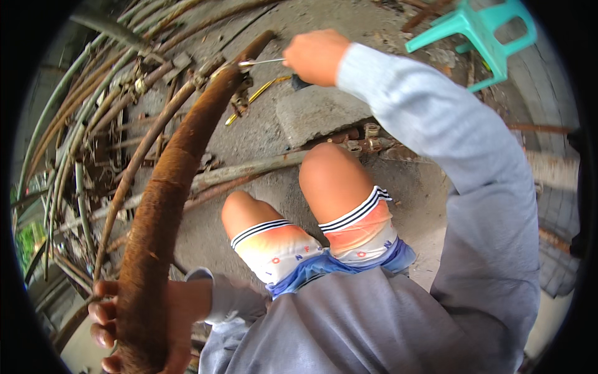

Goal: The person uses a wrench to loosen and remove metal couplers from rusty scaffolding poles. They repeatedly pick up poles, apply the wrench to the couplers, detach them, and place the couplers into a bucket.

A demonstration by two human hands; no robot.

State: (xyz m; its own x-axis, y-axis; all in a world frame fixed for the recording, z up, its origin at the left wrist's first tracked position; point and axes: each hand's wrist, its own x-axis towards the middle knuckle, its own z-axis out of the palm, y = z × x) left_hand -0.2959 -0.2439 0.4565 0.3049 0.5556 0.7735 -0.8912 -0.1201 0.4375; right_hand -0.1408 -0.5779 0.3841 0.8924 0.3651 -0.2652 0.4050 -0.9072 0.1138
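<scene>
A long, rust-brown metal pipe (pixel 165 181) slants from the lower left up to the top middle. My left hand (pixel 184 311) is wrapped round its near end, fingers showing on the far side. Toward the pipe's other end sits a rusty clamp (pixel 242 93). My right hand (pixel 317 57) is closed on a thin silver wrench (pixel 265 62), whose head meets the pipe by the clamp. The wrench's handle is mostly hidden in my fist.
Many poles and pipes (pixel 81 134) lie piled at the left. A yellow, dark-marked strip (pixel 260 91) rests on the ground beside a concrete slab (pixel 317 112). More rusty clamps (pixel 372 140) lie past my knees. A turquoise plastic chair (pixel 483 37) is at the upper right.
</scene>
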